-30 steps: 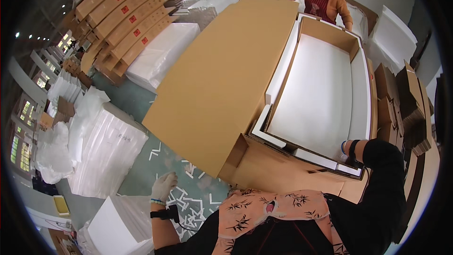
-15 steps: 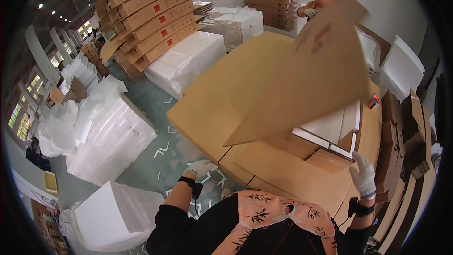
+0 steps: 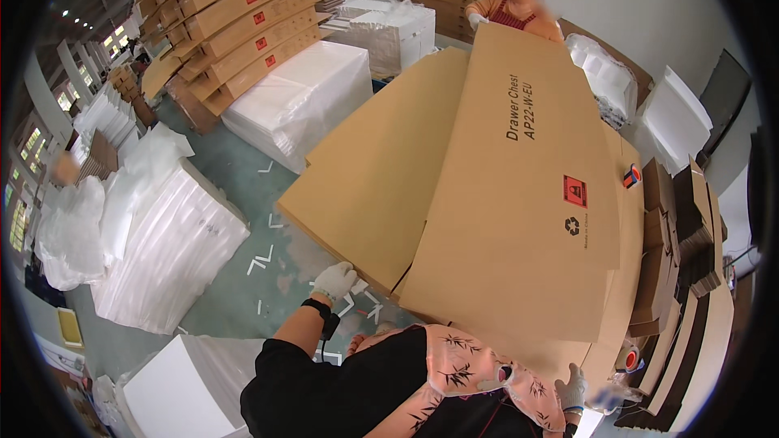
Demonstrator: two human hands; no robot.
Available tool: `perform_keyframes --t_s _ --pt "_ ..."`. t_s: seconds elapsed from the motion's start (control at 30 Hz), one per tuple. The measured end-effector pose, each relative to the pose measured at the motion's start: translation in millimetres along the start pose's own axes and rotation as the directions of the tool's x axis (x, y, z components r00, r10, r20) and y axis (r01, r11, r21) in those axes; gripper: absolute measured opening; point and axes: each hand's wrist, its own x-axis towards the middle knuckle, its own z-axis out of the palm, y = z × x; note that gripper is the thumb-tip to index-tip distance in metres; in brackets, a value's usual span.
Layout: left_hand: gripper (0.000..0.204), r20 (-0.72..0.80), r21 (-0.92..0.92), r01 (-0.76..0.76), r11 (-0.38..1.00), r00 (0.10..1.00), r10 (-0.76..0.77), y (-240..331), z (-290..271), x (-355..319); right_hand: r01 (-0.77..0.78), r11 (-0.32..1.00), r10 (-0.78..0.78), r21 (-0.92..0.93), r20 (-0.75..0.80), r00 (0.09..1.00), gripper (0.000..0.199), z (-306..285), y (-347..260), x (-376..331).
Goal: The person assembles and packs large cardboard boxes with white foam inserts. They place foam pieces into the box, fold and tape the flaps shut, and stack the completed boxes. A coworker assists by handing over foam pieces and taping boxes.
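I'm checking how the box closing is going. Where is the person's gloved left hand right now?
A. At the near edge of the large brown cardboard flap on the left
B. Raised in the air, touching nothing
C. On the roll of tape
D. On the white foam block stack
A: the white-gloved left hand rests at the near lower edge of the large brown cardboard flap, away from the wrapped white foam stack.

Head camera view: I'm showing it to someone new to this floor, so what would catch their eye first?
The huge brown cardboard flap fills the middle, lying closed over a long carton, with a co-worker at its far end. The left hand, gloved white, touches the carton's near-left edge; the right hand is at its near-right corner. Wrapped white foam stacks stand at left.
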Motion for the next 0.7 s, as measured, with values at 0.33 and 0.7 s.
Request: perform_keyframes --t_s 0.33,0.7 --pt "0.029 0.414 0.417 -0.469 0.778 0.861 0.296 -113.6 5.3 24.1 0.209 0.977 -0.212 -0.039 -0.095 0.973 0.059 -0.3 -115.0 31.1" --pt "0.026 0.422 0.43 -0.382 0.818 0.886 0.192 -202.2 2.5 14.1 0.796 0.604 -0.797 -0.046 -0.03 0.603 0.048 49.5 -359.2 112.1"
